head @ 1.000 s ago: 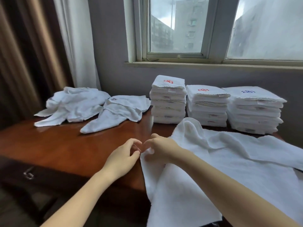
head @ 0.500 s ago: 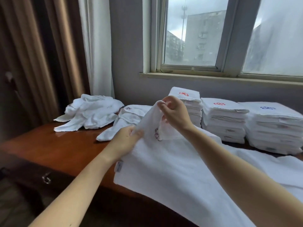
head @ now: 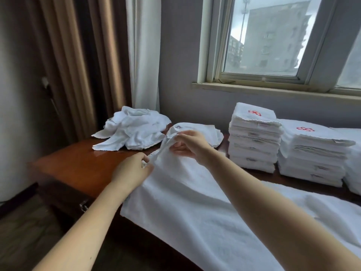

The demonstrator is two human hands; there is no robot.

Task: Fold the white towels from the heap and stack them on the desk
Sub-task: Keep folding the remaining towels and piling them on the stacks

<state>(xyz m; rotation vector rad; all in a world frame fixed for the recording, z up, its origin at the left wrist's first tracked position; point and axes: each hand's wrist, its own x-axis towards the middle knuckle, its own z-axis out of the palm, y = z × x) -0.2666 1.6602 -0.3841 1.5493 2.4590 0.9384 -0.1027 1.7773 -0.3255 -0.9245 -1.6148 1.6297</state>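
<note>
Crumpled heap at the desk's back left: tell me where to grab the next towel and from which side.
Pinch the flat tail sticking out of the heap at its front left, lying on bare desk. Come from the front left: that end lies free with nothing on it, so it should probably pull out cleanly.

This looks to me like a hotel guest room. I stand at a polished wooden desk (head: pixel 78 163) with a drawer handle (head: pixel 84 207). Beyond it, a window (head: pixel 213 45) faces grey apartment blocks (head: pixel 273 40). Heavy brown curtains (head: pixel 68 65) and a white sheer (head: pixel 143 55) hang far left. Identical white towels (head: pixel 254 137) with embroidered logos sit stacked far right.
</note>
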